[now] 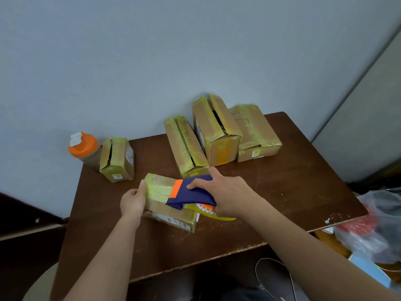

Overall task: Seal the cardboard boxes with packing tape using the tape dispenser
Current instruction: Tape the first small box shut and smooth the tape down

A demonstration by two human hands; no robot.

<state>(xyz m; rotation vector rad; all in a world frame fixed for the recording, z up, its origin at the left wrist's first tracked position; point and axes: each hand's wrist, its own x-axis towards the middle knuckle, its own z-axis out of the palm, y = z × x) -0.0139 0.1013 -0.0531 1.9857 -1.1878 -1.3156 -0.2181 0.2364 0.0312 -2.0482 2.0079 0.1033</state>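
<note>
A small cardboard box (161, 193) with yellowish tape on its top lies in the middle of the brown table (293, 187). My left hand (132, 200) grips the box's left end. My right hand (227, 192) holds a blue and orange tape dispenser (191, 192) pressed on the box's top, toward its right end. The yellow tape roll (211, 211) shows under my right hand.
Several other taped cardboard boxes stand behind: a small one (117, 159) at the left, three larger ones (217, 129) at the back, some with gaping top seams. An orange-lidded bottle (83, 148) stands at the table's far left corner. Plastic bags (377, 224) lie right of the table.
</note>
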